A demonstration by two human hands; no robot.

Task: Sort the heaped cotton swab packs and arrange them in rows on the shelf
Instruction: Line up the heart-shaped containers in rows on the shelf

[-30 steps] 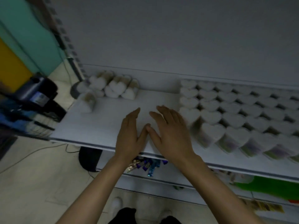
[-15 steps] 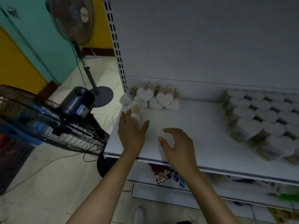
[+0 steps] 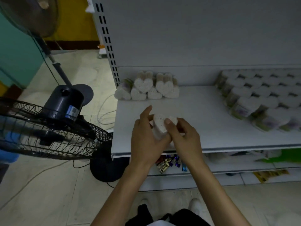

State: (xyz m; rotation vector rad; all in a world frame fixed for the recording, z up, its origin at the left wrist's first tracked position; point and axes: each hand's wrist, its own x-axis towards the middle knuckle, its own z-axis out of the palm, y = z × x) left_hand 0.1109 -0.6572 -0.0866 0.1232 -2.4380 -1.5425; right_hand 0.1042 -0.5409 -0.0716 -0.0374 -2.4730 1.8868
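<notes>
View from above of a grey metal shelving unit, its plain back panel [image 3: 195, 33] filling the upper right and a perforated upright [image 3: 107, 41] running down its left edge. A wide white shelf [image 3: 203, 111] juts toward the viewer at waist height, above a pale tiled floor [image 3: 48, 193].

To the left of the shelf stands a black pedestal fan [image 3: 48, 131], its wire cage tilted and reaching almost to the shelf's left front corner. Behind it is a second fan [image 3: 55, 62] on a slanted pole with a round base. A white cable [image 3: 102, 111] loops across the floor between the fans and the shelf.

On the right side of the shelf, heart-shaped cotton swab packs stand in neat rows [image 3: 260, 98], reaching from the back panel toward the front edge. At the back left corner lies a small heap of packs [image 3: 146, 87], some stacked on others, their heart faces toward the viewer. A bare stretch of shelf separates the heap from the rows.

Over the front of the shelf, both hands hold one cotton swab pack [image 3: 160, 123] between them. The left hand [image 3: 146, 141] cups it from the left, forefinger lifted. The right hand [image 3: 185, 137] grips it from the right, thumb across the heart face.

Below, on a lower shelf, lie small wrapped sweets [image 3: 169, 162], partly hidden by the wrists.
</notes>
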